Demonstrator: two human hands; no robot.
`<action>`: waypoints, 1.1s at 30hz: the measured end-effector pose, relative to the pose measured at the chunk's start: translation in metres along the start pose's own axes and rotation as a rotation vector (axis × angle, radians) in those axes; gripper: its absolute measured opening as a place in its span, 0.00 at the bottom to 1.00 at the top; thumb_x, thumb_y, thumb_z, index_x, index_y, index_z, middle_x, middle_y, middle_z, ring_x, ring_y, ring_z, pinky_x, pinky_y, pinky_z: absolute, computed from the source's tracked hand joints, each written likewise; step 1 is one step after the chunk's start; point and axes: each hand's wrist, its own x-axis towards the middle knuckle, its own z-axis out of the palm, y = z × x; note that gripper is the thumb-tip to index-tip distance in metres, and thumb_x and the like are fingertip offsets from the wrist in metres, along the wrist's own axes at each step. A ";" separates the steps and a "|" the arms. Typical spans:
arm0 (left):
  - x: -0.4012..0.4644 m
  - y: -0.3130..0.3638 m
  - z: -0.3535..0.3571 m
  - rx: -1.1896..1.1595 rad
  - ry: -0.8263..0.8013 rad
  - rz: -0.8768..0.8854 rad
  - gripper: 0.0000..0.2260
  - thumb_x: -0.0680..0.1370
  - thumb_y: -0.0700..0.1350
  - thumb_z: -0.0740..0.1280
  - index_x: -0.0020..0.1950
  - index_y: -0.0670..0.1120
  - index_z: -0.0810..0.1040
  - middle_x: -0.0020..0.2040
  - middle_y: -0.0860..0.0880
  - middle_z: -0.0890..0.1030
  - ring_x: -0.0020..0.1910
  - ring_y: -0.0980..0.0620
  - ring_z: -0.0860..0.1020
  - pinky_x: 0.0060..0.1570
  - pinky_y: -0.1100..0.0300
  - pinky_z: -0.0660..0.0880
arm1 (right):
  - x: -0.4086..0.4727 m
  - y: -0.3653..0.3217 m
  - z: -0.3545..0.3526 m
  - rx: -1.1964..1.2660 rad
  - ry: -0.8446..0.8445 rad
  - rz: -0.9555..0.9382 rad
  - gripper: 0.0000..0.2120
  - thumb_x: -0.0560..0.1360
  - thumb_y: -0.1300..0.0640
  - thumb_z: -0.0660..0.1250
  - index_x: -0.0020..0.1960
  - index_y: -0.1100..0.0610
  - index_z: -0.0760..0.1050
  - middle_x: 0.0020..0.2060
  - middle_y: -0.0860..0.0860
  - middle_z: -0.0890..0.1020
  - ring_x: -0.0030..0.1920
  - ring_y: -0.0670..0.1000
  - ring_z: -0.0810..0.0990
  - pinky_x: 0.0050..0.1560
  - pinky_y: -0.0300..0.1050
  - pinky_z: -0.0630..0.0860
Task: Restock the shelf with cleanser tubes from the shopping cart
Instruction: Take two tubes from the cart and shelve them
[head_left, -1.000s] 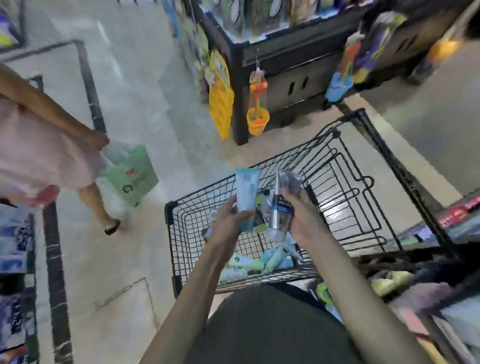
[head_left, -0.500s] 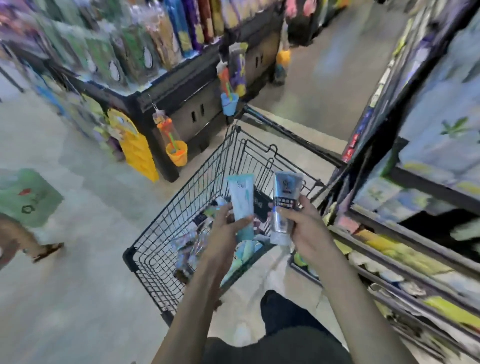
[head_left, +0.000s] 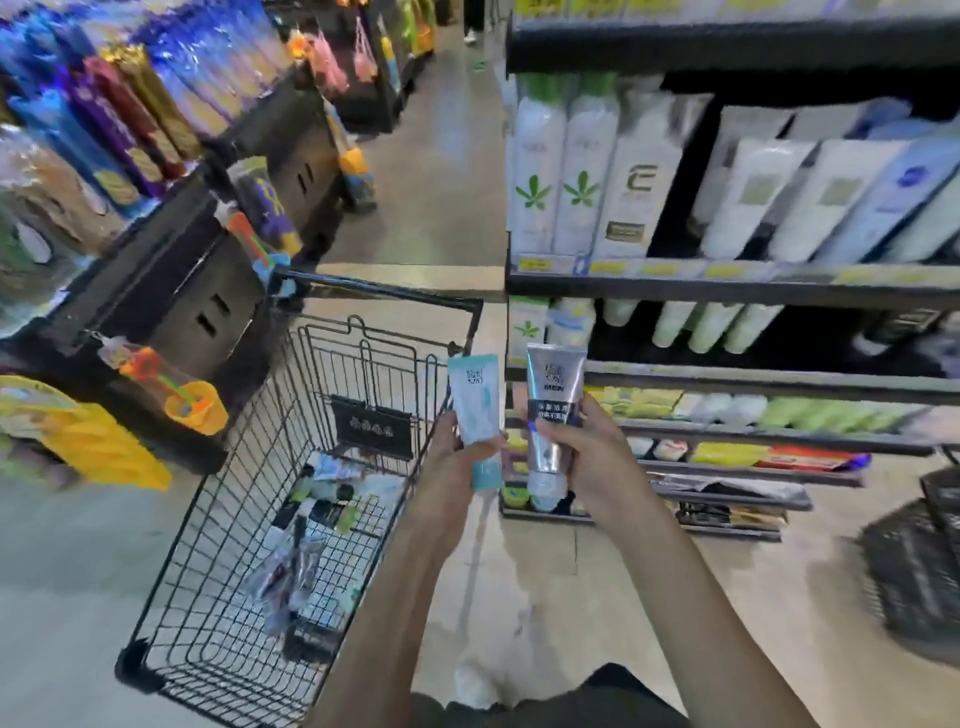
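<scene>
My left hand (head_left: 451, 457) grips a light teal cleanser tube (head_left: 475, 402), held upright with its cap down. My right hand (head_left: 597, 457) grips a silver tube marked MEN (head_left: 553, 400), also upright. Both tubes are raised in front of the shelf unit (head_left: 727, 288) at the right, level with its lower rows. The black wire shopping cart (head_left: 291, 499) stands to the left of my hands, with several more tubes and packets (head_left: 317, 519) lying on its floor.
The upper shelf carries tall white tubes and boxes (head_left: 582, 171); lower rows hold green and yellow packs (head_left: 727, 408). A black display stand with hanging toys (head_left: 176, 312) lies left of the cart. A black wire basket (head_left: 914, 566) sits on the floor at right. An aisle runs ahead.
My view has swung right from the cart toward the shelf. Both hands still hold their tubes and have moved off the cart to the shelf's front. The passer-by has left the view.
</scene>
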 end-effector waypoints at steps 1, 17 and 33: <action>-0.002 -0.004 0.015 0.012 -0.025 -0.007 0.23 0.77 0.31 0.69 0.69 0.49 0.75 0.59 0.43 0.85 0.55 0.43 0.82 0.64 0.37 0.75 | -0.007 -0.004 -0.014 -0.003 0.020 -0.016 0.19 0.76 0.72 0.69 0.64 0.61 0.75 0.50 0.59 0.85 0.46 0.57 0.85 0.50 0.60 0.83; -0.060 -0.076 0.225 0.122 -0.178 0.041 0.24 0.76 0.37 0.73 0.68 0.53 0.74 0.63 0.48 0.83 0.63 0.41 0.81 0.66 0.36 0.75 | -0.120 -0.075 -0.207 -0.019 0.161 -0.121 0.21 0.77 0.71 0.70 0.68 0.60 0.75 0.57 0.63 0.84 0.54 0.61 0.84 0.57 0.55 0.81; -0.079 -0.078 0.291 0.183 -0.091 0.173 0.27 0.71 0.38 0.79 0.67 0.51 0.74 0.55 0.46 0.85 0.53 0.47 0.83 0.52 0.51 0.79 | -0.145 -0.127 -0.254 -0.106 0.108 -0.172 0.20 0.73 0.70 0.75 0.61 0.56 0.77 0.54 0.60 0.85 0.53 0.57 0.86 0.53 0.50 0.82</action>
